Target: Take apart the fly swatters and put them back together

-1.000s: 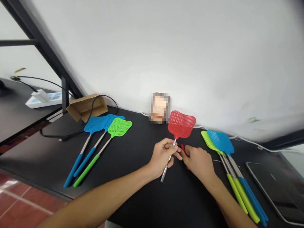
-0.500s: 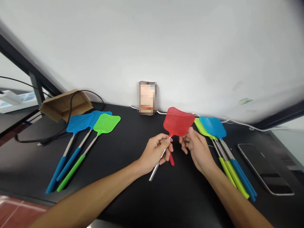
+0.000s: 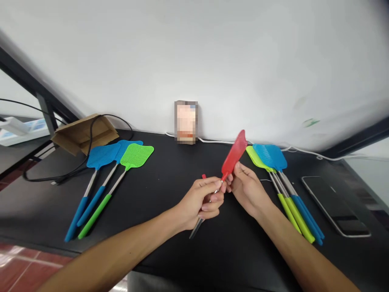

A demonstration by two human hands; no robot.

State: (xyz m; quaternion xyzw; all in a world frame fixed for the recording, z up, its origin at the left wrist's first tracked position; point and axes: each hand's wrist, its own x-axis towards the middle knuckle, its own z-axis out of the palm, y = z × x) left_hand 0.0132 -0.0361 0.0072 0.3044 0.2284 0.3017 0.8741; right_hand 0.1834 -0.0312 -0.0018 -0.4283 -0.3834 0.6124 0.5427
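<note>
My left hand [image 3: 202,202] is closed around the metal shaft [image 3: 197,229] of a red fly swatter, near the base of its head. The red swatter head [image 3: 235,152] stands tilted and nearly edge-on to me. My right hand [image 3: 247,188] pinches its lower right edge, the thumb against the plastic and the other fingers partly hidden. A small red end piece [image 3: 204,176] pokes out behind my left hand; whether the fingers hold it is hidden. The lower shaft end is bare metal.
On the left lie two blue swatters [image 3: 100,156] and a green swatter [image 3: 136,156], beside a cardboard box [image 3: 85,132] and black cable. Yellow-green and blue swatters [image 3: 270,156] and a phone [image 3: 336,207] lie right. A blurred card [image 3: 186,121] leans on the wall.
The red swatter head has turned from facing me to nearly edge-on. My right hand has moved in closer to my left. The red end piece has shifted from below the left fingers to behind them.
</note>
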